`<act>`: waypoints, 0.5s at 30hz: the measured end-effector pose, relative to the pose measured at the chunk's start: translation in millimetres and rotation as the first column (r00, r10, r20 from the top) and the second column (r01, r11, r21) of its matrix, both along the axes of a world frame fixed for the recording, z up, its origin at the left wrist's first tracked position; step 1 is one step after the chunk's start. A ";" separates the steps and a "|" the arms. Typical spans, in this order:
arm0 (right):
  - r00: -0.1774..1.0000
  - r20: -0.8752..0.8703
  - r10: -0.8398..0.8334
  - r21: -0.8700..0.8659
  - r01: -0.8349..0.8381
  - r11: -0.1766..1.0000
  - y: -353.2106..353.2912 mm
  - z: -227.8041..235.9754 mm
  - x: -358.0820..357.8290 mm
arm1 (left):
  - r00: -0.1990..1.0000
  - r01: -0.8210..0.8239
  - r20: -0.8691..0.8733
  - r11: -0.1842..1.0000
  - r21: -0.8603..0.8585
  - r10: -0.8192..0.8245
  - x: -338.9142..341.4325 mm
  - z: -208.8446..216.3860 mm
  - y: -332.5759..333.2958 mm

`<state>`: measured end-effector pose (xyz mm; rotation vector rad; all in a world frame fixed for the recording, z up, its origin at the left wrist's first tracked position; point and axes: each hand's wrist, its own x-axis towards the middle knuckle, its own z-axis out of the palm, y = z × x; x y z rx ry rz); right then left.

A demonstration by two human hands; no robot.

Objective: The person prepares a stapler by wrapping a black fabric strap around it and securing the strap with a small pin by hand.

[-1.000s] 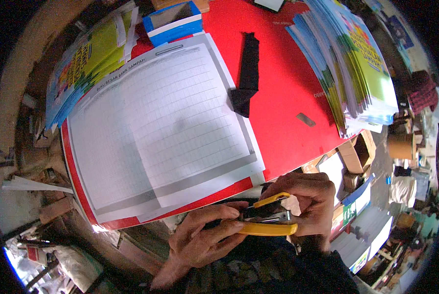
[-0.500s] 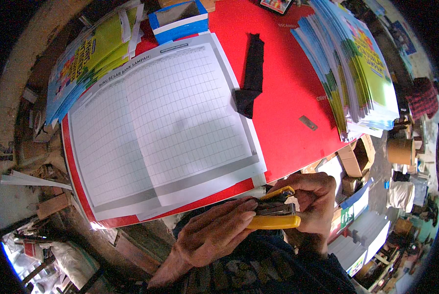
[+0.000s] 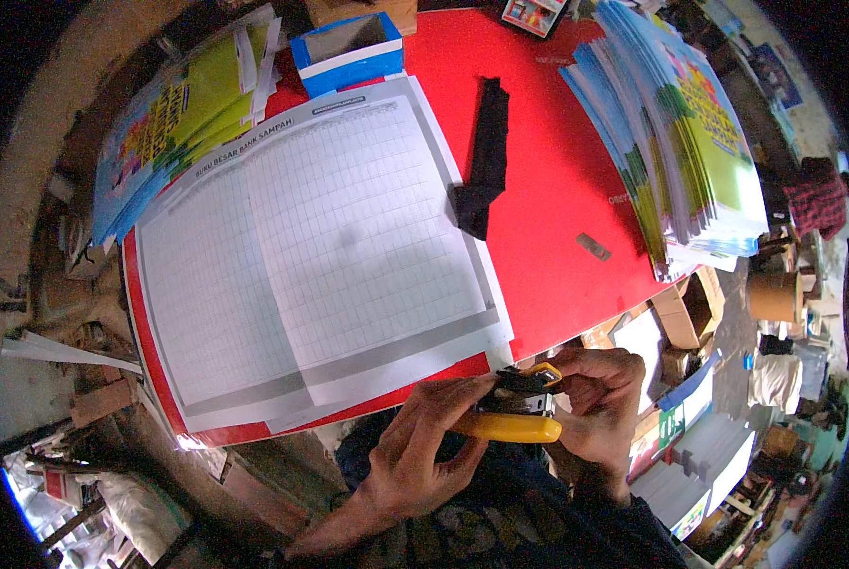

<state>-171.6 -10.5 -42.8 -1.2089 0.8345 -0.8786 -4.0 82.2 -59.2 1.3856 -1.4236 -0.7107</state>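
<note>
A yellow stapler [image 3: 510, 428], its top arm raised from its base and its metal magazine showing, is held near my body, just off the table's near edge. My left hand [image 3: 415, 455] grips its left end, the thumb below and the fingers above. On the right, my right hand [image 3: 602, 403] has its fingers bent around the stapler's other end; whether a small piece is pinched there is hidden. Beyond the hands, large white printed grid sheets [image 3: 348, 237] lie on a red tabletop [image 3: 557, 142].
A black folded strip [image 3: 488, 142] touches the sheets' right edge. A small grey strip [image 3: 593, 247] lies further right. Booklet stacks stand at far left [image 3: 140, 142] and far right [image 3: 704, 123]. A blue-and-white open box [image 3: 353, 68] sits at the back. Cardboard boxes [image 3: 685, 308] are beyond the table's right edge.
The stapler has moved slightly left, its raised arm now nearer the magazine. My left fingers have shifted back and spread from the thumb. My right hand stays at its right end.
</note>
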 end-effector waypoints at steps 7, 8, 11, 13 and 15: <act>0.999 -0.030 0.037 0.022 -0.036 0.999 -3.5 9.8 8.7 | 0.992 -0.080 -0.091 0.988 0.129 0.092 -5.1 -0.9 -1.7; 0.995 -0.094 0.041 0.053 -0.036 0.998 -3.3 11.8 10.1 | 0.992 -0.077 -0.091 0.989 0.130 0.089 -5.3 1.6 -2.3; 0.979 -0.176 0.104 0.109 -0.086 0.990 -8.8 16.2 13.2 | 0.981 -0.097 -0.136 0.963 0.252 0.135 -2.1 12.6 -8.3; 0.986 -0.137 0.090 0.083 -0.079 0.993 -7.6 23.6 17.0 | 0.916 -0.012 -0.348 0.884 0.467 0.197 5.8 15.2 -12.5; 0.979 -0.180 0.091 0.085 -0.077 0.993 -8.8 20.1 11.9 | 0.867 0.027 -0.461 0.906 0.422 0.189 8.3 9.6 -15.6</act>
